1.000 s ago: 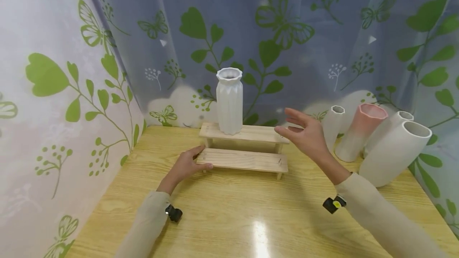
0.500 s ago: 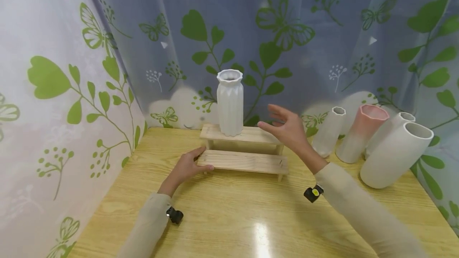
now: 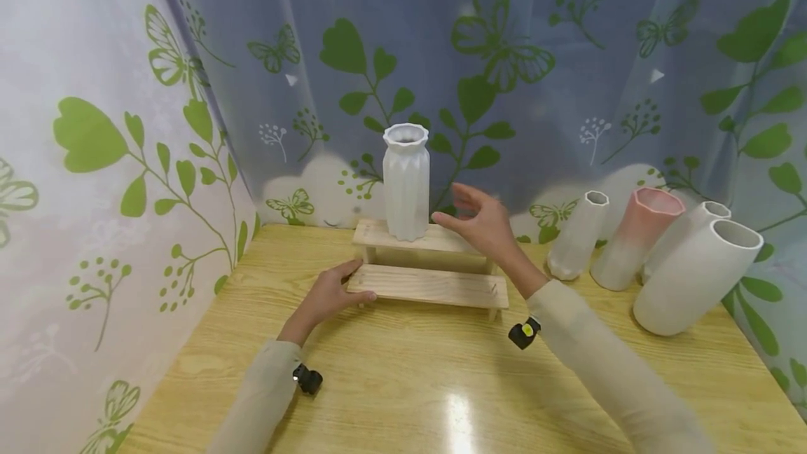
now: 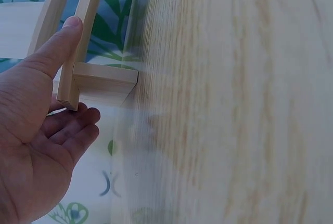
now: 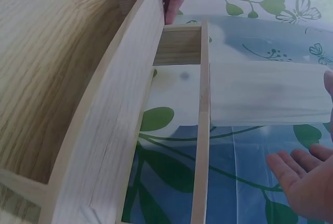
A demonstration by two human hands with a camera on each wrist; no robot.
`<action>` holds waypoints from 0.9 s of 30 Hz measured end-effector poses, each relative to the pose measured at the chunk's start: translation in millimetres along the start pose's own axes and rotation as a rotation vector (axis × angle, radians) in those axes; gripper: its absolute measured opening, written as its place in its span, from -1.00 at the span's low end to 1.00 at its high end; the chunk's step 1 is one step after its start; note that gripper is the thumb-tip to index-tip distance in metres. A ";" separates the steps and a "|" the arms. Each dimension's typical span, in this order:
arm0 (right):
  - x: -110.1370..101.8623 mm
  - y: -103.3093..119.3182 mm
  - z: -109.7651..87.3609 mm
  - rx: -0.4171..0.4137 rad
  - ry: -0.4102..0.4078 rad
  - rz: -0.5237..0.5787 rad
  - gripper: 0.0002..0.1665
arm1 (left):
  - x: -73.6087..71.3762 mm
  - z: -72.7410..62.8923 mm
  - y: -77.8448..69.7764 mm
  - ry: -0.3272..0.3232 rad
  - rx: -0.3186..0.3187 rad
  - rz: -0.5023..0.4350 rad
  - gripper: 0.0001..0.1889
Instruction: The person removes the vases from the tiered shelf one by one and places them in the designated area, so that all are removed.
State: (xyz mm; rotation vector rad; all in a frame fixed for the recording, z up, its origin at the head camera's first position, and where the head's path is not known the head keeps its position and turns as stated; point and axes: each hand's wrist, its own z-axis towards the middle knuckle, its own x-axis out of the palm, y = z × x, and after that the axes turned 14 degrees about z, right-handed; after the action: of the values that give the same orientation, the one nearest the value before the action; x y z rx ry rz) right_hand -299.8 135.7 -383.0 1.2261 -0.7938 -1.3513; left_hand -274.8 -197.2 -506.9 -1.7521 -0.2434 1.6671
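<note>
A two-step wooden display stand [image 3: 435, 286] stands on the table. On its upper step, left of the middle, a white fluted vase [image 3: 406, 191] with a scalloped rim is upright. My left hand [image 3: 326, 295] holds the lower step's left end; in the left wrist view the thumb [image 4: 70, 29] lies along one face of the board, fingers at its end. My right hand [image 3: 484, 224] hovers over the upper step's right part, fingers spread and slightly bent, a small gap from the vase. Seen from the right wrist, that hand [image 5: 309, 180] holds nothing.
At the right of the wood-grain table [image 3: 378, 384] stand a slim white vase [image 3: 576, 240], a pink-and-white vase [image 3: 637, 240], a large white oval-mouthed vase [image 3: 693, 282] and another white one [image 3: 677, 233] partly behind it. A leaf-patterned curtain [image 3: 403, 33] hangs close behind.
My right hand has moved left from near the slim white vase, across the upper step toward the fluted vase. The left hand keeps its place on the stand.
</note>
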 end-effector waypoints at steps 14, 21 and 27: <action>23.4 -1.8 26.6 0.022 -0.005 0.016 0.09 | 1.3 0.7 -1.0 0.005 -0.016 0.001 -0.01; 38.3 -6.1 37.2 -0.018 0.002 0.012 0.04 | 0.2 0.7 -0.8 0.002 -0.019 -0.003 0.00; 48.8 -8.9 39.2 -0.013 0.005 0.026 0.08 | 1.2 0.6 -0.4 0.001 -0.015 0.009 0.00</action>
State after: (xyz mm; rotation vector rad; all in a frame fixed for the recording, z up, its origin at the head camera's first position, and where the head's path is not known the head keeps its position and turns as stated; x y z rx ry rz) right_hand -333.4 83.0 -392.9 1.2050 -0.7936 -1.3300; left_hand -275.1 -196.0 -507.6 -1.7671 -0.2493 1.6749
